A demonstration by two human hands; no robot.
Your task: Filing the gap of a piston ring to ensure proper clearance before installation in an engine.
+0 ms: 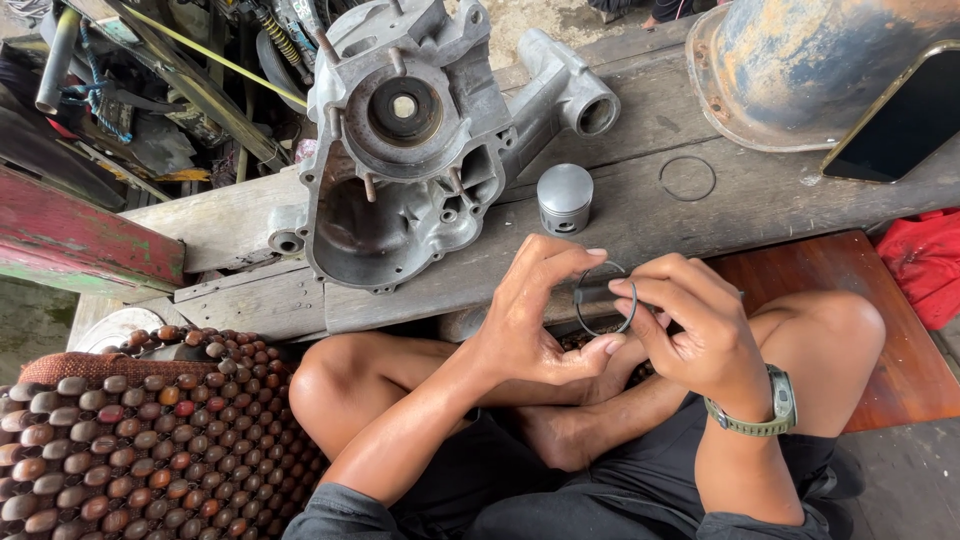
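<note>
I sit cross-legged at a low wooden bench. My left hand (540, 310) and my right hand (690, 320) together hold a thin dark piston ring (604, 327) between their fingertips, just above my knees. A small dark piece sits pinched across the ring near my right fingers; I cannot tell what it is. A grey metal piston (565, 198) stands upright on the plank just beyond my hands. A second thin ring (687, 178) lies flat on the wood to the piston's right. A green watch is on my right wrist.
A large aluminium engine crankcase (410, 140) lies on the bench at the back left. A rusty blue tank (800, 70) and a dark phone (900, 120) are at the far right. A wooden-bead seat mat (130, 440) is at my left, a red cloth (925, 265) at the right edge.
</note>
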